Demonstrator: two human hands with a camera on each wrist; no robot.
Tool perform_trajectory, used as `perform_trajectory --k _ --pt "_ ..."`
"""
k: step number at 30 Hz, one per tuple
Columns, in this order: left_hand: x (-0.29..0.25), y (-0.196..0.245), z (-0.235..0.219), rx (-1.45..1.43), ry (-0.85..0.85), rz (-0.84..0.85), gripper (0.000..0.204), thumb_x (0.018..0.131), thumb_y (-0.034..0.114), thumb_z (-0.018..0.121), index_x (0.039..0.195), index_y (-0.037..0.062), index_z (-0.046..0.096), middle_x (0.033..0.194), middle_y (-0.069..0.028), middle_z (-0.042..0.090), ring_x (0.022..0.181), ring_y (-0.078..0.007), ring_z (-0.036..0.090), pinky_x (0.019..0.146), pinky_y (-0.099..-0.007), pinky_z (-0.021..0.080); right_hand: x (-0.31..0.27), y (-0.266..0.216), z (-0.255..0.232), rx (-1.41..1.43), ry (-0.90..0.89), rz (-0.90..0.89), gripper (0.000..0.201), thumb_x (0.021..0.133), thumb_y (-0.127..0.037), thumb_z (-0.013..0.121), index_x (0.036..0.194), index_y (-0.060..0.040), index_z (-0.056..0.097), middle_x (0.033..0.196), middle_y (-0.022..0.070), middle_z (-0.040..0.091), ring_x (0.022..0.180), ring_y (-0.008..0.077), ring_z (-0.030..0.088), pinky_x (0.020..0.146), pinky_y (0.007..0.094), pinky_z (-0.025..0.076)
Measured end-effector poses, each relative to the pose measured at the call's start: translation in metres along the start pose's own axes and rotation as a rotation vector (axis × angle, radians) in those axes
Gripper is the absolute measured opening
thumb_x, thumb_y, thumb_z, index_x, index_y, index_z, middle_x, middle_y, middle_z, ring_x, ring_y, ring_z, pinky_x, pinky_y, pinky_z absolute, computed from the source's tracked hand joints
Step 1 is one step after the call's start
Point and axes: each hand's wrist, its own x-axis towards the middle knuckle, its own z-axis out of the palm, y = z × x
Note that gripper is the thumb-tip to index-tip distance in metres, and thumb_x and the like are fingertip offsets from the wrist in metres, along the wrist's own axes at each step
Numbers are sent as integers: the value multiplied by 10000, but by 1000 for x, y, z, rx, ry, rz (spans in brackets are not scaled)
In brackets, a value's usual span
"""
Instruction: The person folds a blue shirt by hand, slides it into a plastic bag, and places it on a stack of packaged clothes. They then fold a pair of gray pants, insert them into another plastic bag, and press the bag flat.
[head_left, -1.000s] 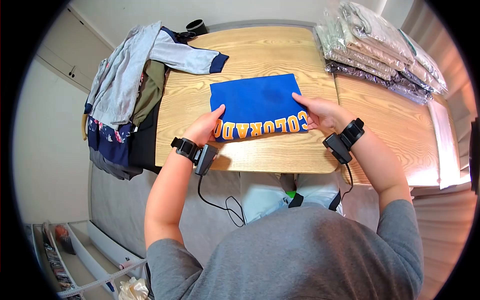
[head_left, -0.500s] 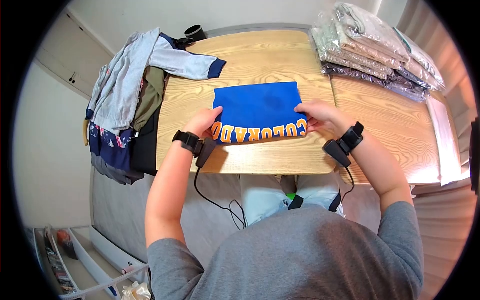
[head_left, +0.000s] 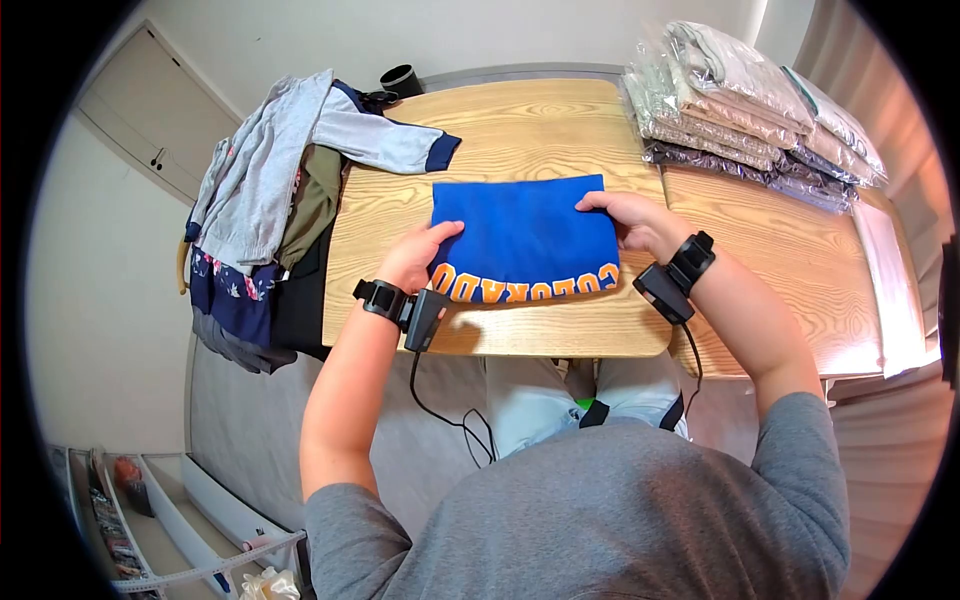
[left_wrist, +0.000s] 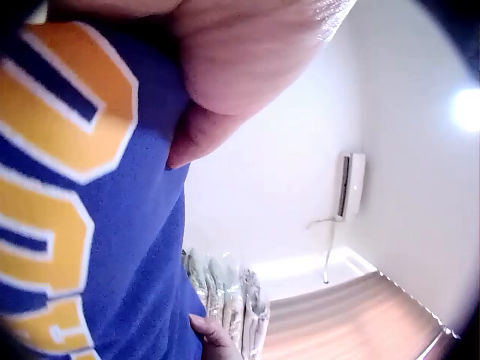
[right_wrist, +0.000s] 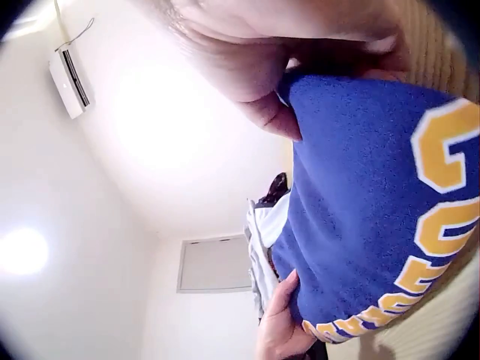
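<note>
Two hands work one folded blue shirt (head_left: pixel 520 235) that lies on the wooden table (head_left: pixel 540 120), a little toward the near edge, its orange lettering curving along the fold closest to the person. Starting at 9 o'clock from the shirt, a heap of loose clothes (head_left: pixel 265 210) hangs over the table's left end, a grey sleeve with a dark cuff stretching onto the tabletop, and a black cup (head_left: pixel 403 80) stands behind the heap at about 11 o'clock. Next comes the left hand (head_left: pixel 415 258), gripping the shirt's left edge at about 8 o'clock: the thumb lies on top of the cloth and the fingers are tucked beneath it, a hold the left wrist view confirms with the thumb pressed into the blue fabric (left_wrist: pixel 112 247) beside the orange letters. At the shirt's 3 o'clock edge the right hand (head_left: pixel 630 218) grasps the cloth the same way, thumb over the upper right corner and fingers curled under; the right wrist view shows the shirt (right_wrist: pixel 375 195) bulging upward from that grip. At 1 o'clock from the shirt, along the far right of the table, sits a stack of clear-bagged garments (head_left: pixel 750 90).
</note>
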Motion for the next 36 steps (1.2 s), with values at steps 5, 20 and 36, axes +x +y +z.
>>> perform_trajectory --k 5,20,36 --pt "-35 12 14 66 30 741 395 813 62 636 1177 18 488 1107 -76 562 1010 -161 542 872 -284 437 -55 -11 1 -205 -84 -562 270 802 -59 615 1065 -6 587 1033 65 620 944 146 575 840 277 469" --pt "-78 -35 32 935 -34 901 422 820 38 531 1236 89 480 1376 -146 398 1337 -336 262 1073 -434 225 -99 51 8 -1147 174 -988 295 848 -157 526 1134 -112 583 1150 173 569 1064 309 543 925 355 416" --pt "-89 -92 88 1423 36 756 818 701 365 722 1371 91 341 1458 -197 196 1337 -441 137 1020 -553 246 -62 98 -4 -1501 495 -533 774 823 -511 537 1413 -102 247 1437 202 238 1318 389 241 1018 520 267"
